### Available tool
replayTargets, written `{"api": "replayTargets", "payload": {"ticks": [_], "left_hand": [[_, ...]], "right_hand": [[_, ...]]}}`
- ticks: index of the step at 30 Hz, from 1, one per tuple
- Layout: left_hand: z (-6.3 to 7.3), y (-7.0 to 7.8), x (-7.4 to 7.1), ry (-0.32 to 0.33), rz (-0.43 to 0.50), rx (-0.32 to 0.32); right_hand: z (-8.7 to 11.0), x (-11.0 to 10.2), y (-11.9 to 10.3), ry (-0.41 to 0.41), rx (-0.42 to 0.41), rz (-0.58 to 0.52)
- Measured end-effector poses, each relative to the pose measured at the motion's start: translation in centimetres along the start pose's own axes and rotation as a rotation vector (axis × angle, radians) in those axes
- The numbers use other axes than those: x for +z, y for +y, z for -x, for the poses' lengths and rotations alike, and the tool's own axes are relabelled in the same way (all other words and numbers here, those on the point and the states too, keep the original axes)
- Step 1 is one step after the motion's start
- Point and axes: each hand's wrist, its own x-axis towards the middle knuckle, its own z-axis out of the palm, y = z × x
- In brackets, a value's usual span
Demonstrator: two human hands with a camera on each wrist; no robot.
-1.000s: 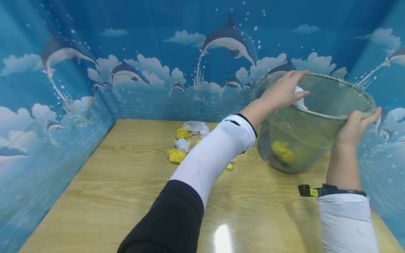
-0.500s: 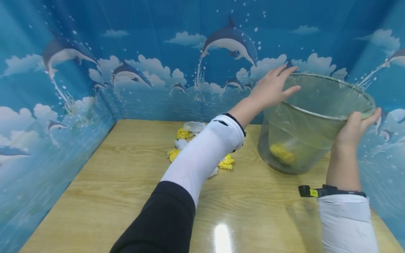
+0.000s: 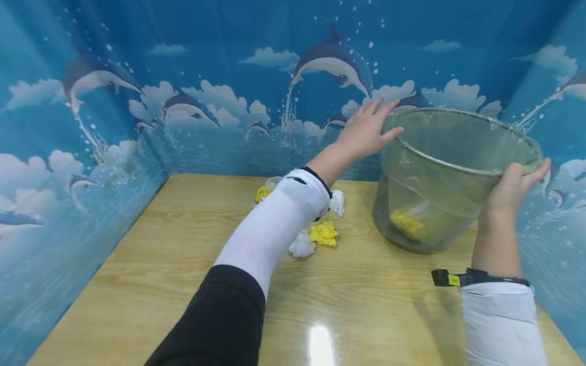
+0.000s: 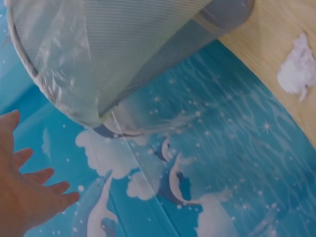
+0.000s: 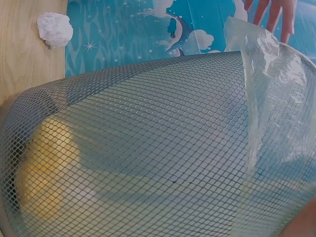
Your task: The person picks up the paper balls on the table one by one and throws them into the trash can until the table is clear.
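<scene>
A mesh wastebasket (image 3: 439, 190) with a thin, see-through greenish liner (image 5: 276, 98) stands on the right of the table. My right hand (image 3: 510, 190) grips its rim at the near right. Left of the rim, my left hand (image 3: 366, 129) is in the air with fingers spread and holds nothing; the left wrist view shows a gap between it and the basket. Yellow crumpled paper (image 5: 47, 168) shows through the mesh near the bottom, with something pale beside it. On the table lie a yellow paper ball (image 3: 323, 233), a white one (image 3: 302, 246) and another white one (image 3: 337, 202).
More crumpled paper, including a yellow ball (image 3: 262, 193), lies partly hidden behind my left sleeve (image 3: 270, 223). Blue dolphin-print curtains (image 3: 206, 142) enclose the wooden table (image 3: 183, 244) at the back and both sides.
My left hand has let go of a white crumpled paper inside the wastebasket, then moved left, off the rim. My right hand stays on the rim.
</scene>
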Motion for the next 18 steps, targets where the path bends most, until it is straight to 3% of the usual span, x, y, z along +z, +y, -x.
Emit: {"api": "replayTargets", "payload": {"ticks": [9, 18], "left_hand": [[1.0, -3.4, -0.8, 0.043, 0.037, -0.024], [3.0, -8.0, 0.2, 0.061, 0.1, -0.098]], "right_hand": [[-0.1, -0.2, -0.1, -0.012, 0.002, -0.002], [0.0, -0.1, 0.1, 0.008, -0.004, 0.022]]}}
